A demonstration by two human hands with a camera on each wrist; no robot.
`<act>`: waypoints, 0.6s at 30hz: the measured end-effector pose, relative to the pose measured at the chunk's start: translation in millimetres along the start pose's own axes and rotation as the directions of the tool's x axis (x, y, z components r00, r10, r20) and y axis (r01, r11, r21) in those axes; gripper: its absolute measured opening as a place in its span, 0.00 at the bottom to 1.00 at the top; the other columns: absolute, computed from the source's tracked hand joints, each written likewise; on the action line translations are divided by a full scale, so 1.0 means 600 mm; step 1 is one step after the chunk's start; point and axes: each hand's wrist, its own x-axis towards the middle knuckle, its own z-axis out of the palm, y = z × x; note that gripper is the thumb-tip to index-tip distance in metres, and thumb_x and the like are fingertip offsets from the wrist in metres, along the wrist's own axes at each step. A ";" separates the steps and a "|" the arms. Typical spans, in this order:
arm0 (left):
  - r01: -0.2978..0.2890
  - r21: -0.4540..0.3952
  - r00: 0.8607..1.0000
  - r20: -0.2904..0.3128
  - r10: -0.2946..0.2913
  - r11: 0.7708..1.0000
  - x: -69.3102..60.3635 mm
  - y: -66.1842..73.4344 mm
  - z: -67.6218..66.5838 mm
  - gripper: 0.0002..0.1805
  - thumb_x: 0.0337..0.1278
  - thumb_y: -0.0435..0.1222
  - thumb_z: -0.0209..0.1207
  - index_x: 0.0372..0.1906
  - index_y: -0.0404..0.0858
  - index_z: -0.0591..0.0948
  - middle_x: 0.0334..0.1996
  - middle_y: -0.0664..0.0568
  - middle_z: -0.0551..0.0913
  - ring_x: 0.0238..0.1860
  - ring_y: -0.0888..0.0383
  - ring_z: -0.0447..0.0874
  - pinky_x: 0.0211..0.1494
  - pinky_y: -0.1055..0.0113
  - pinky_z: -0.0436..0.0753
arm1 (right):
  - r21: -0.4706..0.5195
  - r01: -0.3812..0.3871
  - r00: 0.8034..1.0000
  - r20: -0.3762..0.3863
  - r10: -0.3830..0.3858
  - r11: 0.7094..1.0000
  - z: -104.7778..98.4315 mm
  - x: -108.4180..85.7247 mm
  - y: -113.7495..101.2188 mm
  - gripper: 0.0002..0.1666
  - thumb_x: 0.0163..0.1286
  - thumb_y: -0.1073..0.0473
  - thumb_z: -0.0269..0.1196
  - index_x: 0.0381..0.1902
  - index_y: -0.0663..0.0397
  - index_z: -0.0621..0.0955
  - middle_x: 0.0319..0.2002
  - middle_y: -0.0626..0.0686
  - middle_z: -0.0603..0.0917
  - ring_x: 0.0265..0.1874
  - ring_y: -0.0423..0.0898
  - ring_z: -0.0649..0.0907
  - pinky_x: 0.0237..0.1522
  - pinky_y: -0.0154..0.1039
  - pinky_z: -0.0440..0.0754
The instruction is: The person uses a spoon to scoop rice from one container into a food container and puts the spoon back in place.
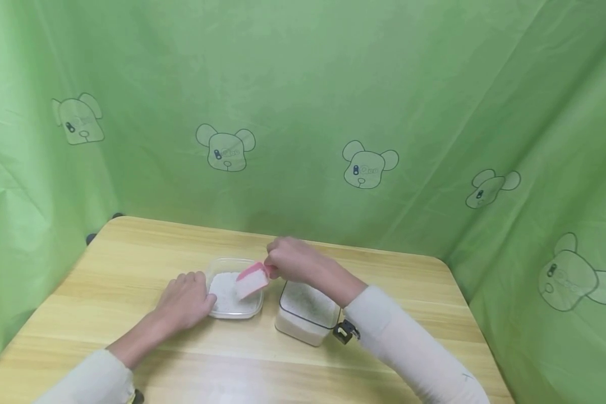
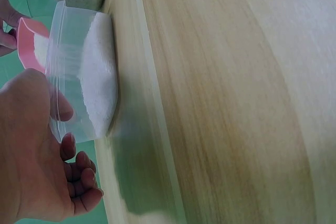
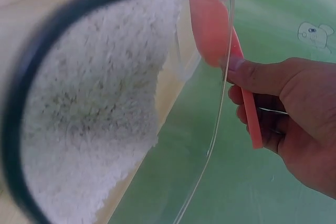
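A clear plastic container (image 1: 234, 316) partly filled with white rice (image 2: 100, 72) stands on the table. My left hand (image 1: 184, 300) holds its left side at the rim, thumb on the near part and the other fingers curled at the wall (image 2: 39, 150). My right hand (image 1: 293, 259) grips the handle of a pink scoop (image 1: 252, 279), fingers wrapped round it in the right wrist view (image 3: 278, 108). The scoop is tilted over the plastic container, with rice in its bowl and at its lower lip. Below my right forearm stands a dark-rimmed clear box (image 1: 303, 331) of rice.
The wooden table (image 1: 222, 365) has rounded far corners. A green curtain (image 1: 293, 84) printed with bear heads surrounds its back and sides. A black clip-like piece (image 1: 344, 331) shows at the right sleeve, beside the rice box.
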 end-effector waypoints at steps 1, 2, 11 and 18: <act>-0.001 0.002 1.000 -0.002 0.001 1.000 0.000 0.000 0.000 0.15 0.62 0.43 0.56 0.31 0.35 0.72 0.25 0.48 0.71 0.28 0.51 0.67 0.34 0.60 0.67 | -0.006 0.008 1.000 -0.004 -0.008 1.000 0.001 0.002 -0.003 0.03 0.64 0.60 0.72 0.33 0.46 0.91 0.30 0.47 0.85 0.30 0.41 0.79 0.36 0.32 0.79; -0.001 0.003 1.000 -0.003 0.001 1.000 0.001 -0.001 0.001 0.15 0.62 0.44 0.56 0.31 0.35 0.72 0.25 0.48 0.71 0.28 0.51 0.67 0.34 0.60 0.67 | -0.017 0.018 1.000 -0.011 -0.018 1.000 0.001 0.003 -0.005 0.02 0.64 0.60 0.72 0.33 0.46 0.91 0.30 0.47 0.86 0.30 0.41 0.79 0.36 0.31 0.79; 0.004 0.001 1.000 -0.004 -0.004 1.000 0.001 0.001 -0.001 0.15 0.62 0.44 0.56 0.30 0.35 0.71 0.24 0.48 0.71 0.28 0.51 0.67 0.33 0.61 0.66 | -0.126 0.095 0.991 -0.077 -0.105 0.987 0.000 0.011 -0.025 0.06 0.61 0.63 0.71 0.31 0.44 0.91 0.30 0.46 0.85 0.30 0.40 0.76 0.35 0.31 0.74; 0.013 -0.007 1.000 0.010 -0.013 1.000 0.000 0.001 -0.002 0.15 0.61 0.44 0.55 0.31 0.35 0.71 0.25 0.48 0.71 0.29 0.51 0.67 0.34 0.61 0.66 | -0.221 0.112 0.976 -0.159 -0.149 0.969 0.000 0.012 -0.034 0.03 0.61 0.56 0.74 0.34 0.42 0.92 0.30 0.45 0.86 0.31 0.41 0.75 0.37 0.31 0.74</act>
